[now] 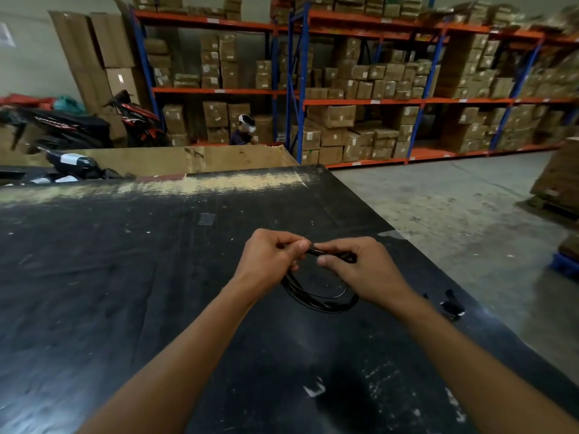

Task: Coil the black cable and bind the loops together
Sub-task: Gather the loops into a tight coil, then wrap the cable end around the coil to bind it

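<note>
A: Where is this place?

B: It is a warehouse. Orange and blue shelves [360, 101] full of cardboard boxes stand behind a black, scratched worktop [125, 277].

A: And the black cable [316, 296]?

B: It is already coiled in several loops, held just above the worktop, near its right edge. The left hand [269, 261] and the right hand [360, 267] meet at the top of the coil. Each grip is clenched on the bundled loops, thumbs and fingertips pinching them together.

A: Anything else near the cable?

B: A small black piece [451, 306] lies on the worktop, to the right of the coil.
</note>
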